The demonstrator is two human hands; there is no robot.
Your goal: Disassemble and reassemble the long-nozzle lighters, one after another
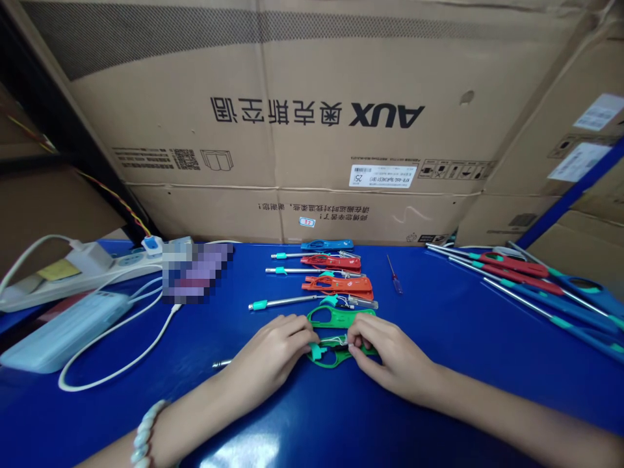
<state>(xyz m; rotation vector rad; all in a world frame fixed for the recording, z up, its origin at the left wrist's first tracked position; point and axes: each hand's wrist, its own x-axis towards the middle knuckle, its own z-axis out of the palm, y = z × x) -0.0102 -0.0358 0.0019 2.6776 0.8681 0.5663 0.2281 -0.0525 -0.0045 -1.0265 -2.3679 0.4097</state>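
A green lighter half-shell [325, 364] lies on the blue table between my hands, with thin white wires [334, 340] and a dark part over it. My left hand [280, 351] is closed, its fingertips at the teal trigger piece [318, 352]. From beneath that hand a metal tube end [221, 364] sticks out to the left. My right hand [387, 348] pinches at the shell's right end; what sits in its fingertips is hidden. Just beyond lies a second green half-shell [336, 317].
Farther back are orange [341, 286], red [336, 262] and blue [326, 245] shells with metal tubes. A small screwdriver [394, 276] lies right of them. Several long lighters [536, 279] are piled at right. A power strip [131, 260], power bank [73, 331] and cables occupy the left; cardboard [312, 149] stands behind.
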